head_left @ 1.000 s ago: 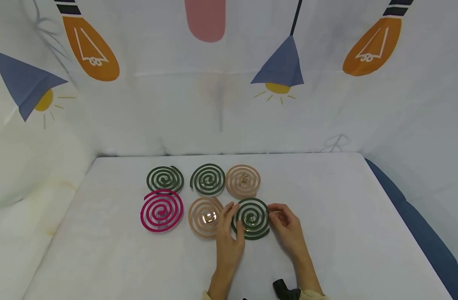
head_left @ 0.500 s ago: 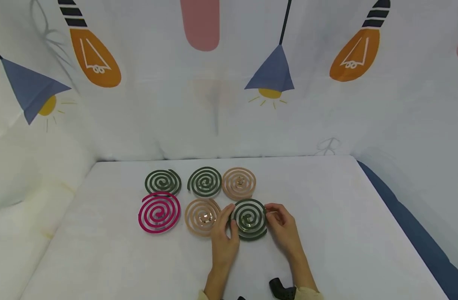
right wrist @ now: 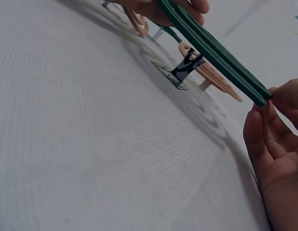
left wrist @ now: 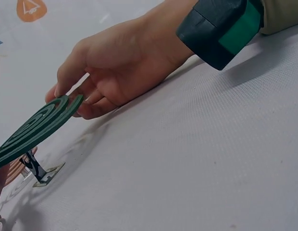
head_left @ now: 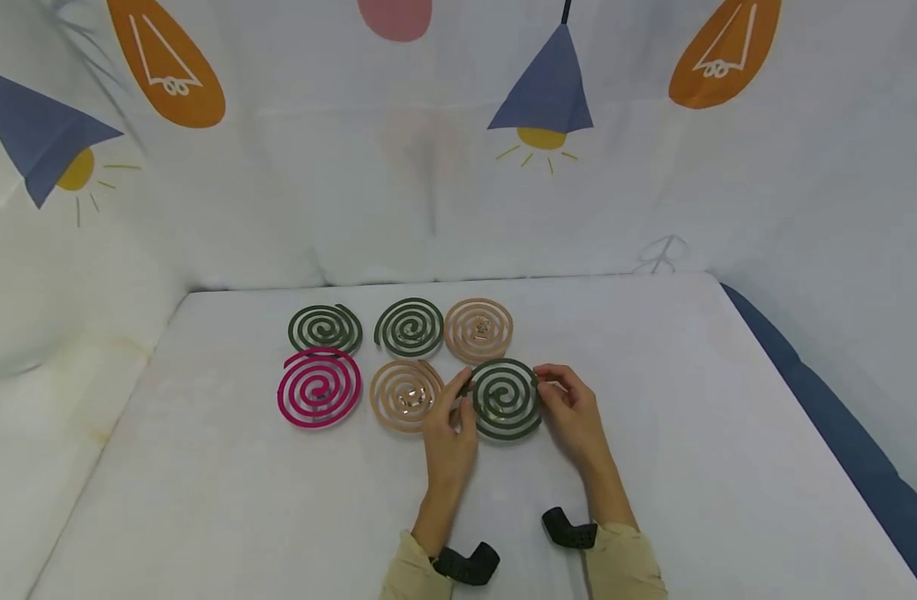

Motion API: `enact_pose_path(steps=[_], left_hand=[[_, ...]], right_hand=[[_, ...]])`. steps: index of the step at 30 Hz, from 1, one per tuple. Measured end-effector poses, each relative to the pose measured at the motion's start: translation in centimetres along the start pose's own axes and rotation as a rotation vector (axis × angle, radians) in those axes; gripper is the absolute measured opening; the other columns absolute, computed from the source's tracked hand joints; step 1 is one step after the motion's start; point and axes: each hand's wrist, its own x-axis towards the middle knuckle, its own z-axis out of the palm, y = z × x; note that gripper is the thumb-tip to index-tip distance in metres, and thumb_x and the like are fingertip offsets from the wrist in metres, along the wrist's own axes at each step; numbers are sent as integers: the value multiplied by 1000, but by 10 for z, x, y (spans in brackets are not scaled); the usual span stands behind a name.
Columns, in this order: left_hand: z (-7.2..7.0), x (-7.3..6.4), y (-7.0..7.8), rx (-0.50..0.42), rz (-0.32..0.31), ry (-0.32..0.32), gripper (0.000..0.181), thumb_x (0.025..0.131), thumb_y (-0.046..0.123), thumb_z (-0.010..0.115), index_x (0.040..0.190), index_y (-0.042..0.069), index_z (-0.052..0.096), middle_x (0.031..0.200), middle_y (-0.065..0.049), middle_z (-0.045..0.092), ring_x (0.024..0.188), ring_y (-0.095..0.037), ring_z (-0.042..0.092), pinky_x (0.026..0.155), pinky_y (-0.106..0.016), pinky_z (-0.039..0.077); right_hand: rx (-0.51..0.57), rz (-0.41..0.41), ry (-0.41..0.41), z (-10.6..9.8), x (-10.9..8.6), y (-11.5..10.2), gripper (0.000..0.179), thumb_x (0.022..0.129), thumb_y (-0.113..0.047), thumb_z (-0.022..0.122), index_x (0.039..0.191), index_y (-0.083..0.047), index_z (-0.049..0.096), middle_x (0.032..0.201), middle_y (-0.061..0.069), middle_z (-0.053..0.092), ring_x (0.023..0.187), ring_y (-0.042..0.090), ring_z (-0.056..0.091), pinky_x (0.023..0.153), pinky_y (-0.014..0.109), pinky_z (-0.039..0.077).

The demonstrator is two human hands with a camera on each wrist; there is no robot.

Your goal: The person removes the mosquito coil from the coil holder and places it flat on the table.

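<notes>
The left hand [head_left: 449,442] and right hand [head_left: 574,421] pinch the green mosquito coil [head_left: 506,398] at 2 edges, fingertips nearly closed; better to hold it level, centred over the metal stand [right wrist: 185,70].

Six spiral coils in total are counted: three green coils [head_left: 326,332] [head_left: 409,328] [head_left: 506,400], two tan coils [head_left: 479,330] [head_left: 407,396], one magenta coil [head_left: 319,387]. Number of metal stands [right wrist: 185,70] cannot be told, as some are partly hidden. One left hand [head_left: 451,433], one right hand [head_left: 574,417] are seen, also two sleeves [head_left: 417,571] [head_left: 623,562], two black wrist devices [head_left: 469,565] [head_left: 571,529]. One white table [head_left: 241,500] is shown. On cloth [head_left: 338,192] behind are printed two orange bulbs [head_left: 172,71] [head_left: 724,54], two blue lamps [head_left: 544,87] [head_left: 46,125], one pink shape [head_left: 395,17].
</notes>
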Motion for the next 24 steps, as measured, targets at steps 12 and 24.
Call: enact_pose_path(steps=[12,24], left_hand=[[4,6,0,-256,-49,-4,49,82,-18,49,126,2,58,124,-15,62,109,-32,62,83,-29,54],[4,8,8,-293,-110,35,35,85,-12,57,118,-2,61,119,-20,61,111,-33,59,83,-21,53]], right_hand=[[92,-24,1,-5,5,0,28,94,-7,55,118,7,55,105,2,59,79,5,62,67,18,50],[147,-38,42,-4,5,0,30,93,-8,58,118,7,55,107,1,60,82,7,63,70,20,51]])
